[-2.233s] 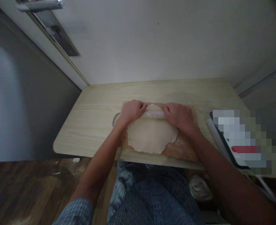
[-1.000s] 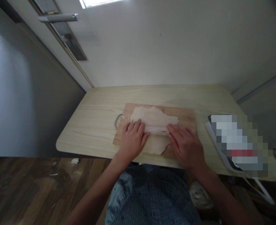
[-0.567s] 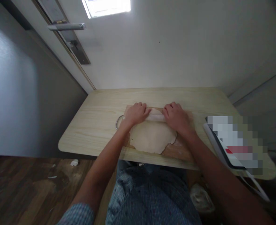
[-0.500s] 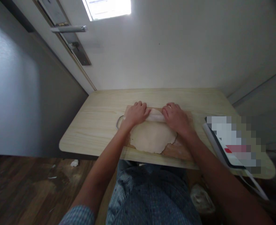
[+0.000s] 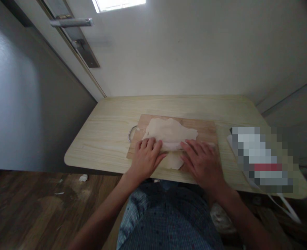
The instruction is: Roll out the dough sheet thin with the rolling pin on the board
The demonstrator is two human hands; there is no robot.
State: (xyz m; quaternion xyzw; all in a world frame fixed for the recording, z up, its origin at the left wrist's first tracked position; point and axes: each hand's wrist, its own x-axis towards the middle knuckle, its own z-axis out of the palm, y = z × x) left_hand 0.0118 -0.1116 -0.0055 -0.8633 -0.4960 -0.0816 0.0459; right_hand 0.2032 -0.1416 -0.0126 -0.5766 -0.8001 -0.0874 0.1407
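Note:
A pale rolling pin (image 5: 171, 146) lies across a thin, uneven sheet of dough (image 5: 169, 130) on a wooden cutting board (image 5: 205, 128). My left hand (image 5: 147, 156) rests over the pin's left part, fingers bent across it and thumb pointing inward. Over the right part lies my right hand (image 5: 202, 161), its fingers draped on the pin and a bit of the pin's end showing beyond them. Most of the dough spreads on the far side of the pin. A smaller flap shows between my hands on the near side.
The board sits on a light wood-grain table (image 5: 98, 139) against a white door with a metal handle (image 5: 71, 23). A metal ring handle (image 5: 129, 134) sticks out from the board's left. To the right lies a blurred-out flat object (image 5: 260, 156) with a white cable (image 5: 290, 208).
Both hands have drawn the rolling pin from the far edge of the dough toward my body. More of the dough's far part and the board now show. The view has shifted slightly.

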